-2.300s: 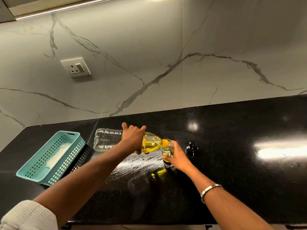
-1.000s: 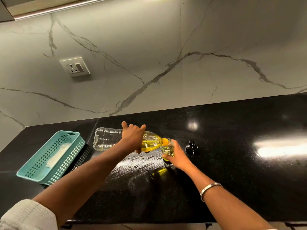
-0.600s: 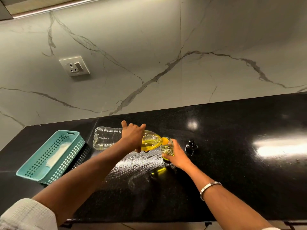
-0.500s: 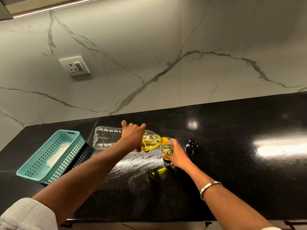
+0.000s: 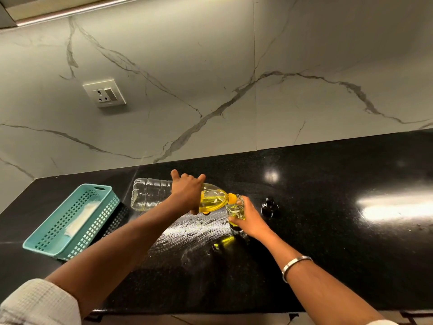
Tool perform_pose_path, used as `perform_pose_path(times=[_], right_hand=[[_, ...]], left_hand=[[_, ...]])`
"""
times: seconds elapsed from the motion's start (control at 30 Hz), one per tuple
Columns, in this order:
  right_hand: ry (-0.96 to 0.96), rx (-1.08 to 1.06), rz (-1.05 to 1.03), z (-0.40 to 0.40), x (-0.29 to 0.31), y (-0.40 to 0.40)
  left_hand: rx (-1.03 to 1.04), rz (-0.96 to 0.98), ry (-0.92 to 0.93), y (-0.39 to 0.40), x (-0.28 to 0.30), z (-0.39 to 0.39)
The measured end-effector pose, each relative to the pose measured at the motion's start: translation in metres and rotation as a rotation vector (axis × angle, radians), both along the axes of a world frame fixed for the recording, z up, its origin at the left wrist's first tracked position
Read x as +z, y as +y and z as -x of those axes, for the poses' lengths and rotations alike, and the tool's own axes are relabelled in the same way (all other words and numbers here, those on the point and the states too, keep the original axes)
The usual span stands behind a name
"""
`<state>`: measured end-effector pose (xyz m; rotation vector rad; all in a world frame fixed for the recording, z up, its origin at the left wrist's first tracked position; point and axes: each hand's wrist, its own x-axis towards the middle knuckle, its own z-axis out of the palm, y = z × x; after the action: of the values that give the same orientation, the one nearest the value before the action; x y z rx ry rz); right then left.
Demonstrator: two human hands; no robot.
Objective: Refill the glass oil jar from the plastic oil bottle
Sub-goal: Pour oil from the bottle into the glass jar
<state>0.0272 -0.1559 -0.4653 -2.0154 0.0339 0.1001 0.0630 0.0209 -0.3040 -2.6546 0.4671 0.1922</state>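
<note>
The clear plastic oil bottle [image 5: 152, 194] lies almost level above the black counter, its base to the left and its orange neck at the rim of the glass oil jar [image 5: 235, 208]. Yellow oil has pooled in the bottle's shoulder by the neck. My left hand [image 5: 187, 191] grips the bottle around its middle. My right hand [image 5: 251, 221] holds the small glass jar upright on the counter, fingers wrapped round its right side. A little yellow oil shows low in the jar.
A small black cap [image 5: 269, 206] stands on the counter [image 5: 328, 231] just right of the jar. A teal slotted basket [image 5: 70, 221] holding something white sits at the left. Smears shine on the counter in front of the bottle. A wall socket [image 5: 104, 92] is on the marble backsplash.
Hardly anything has moved. The bottle stays tipped into the jar and both hands keep their hold.
</note>
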Motion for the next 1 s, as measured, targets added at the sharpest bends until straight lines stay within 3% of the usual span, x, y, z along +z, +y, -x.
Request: perform_pose_path(times=[1.0], right_hand=[[-0.003, -0.006, 0.01, -0.0013, -0.0012, 0.0005]], left_hand=[[0.004, -0.016, -0.007, -0.0004, 0.0016, -0.0007]])
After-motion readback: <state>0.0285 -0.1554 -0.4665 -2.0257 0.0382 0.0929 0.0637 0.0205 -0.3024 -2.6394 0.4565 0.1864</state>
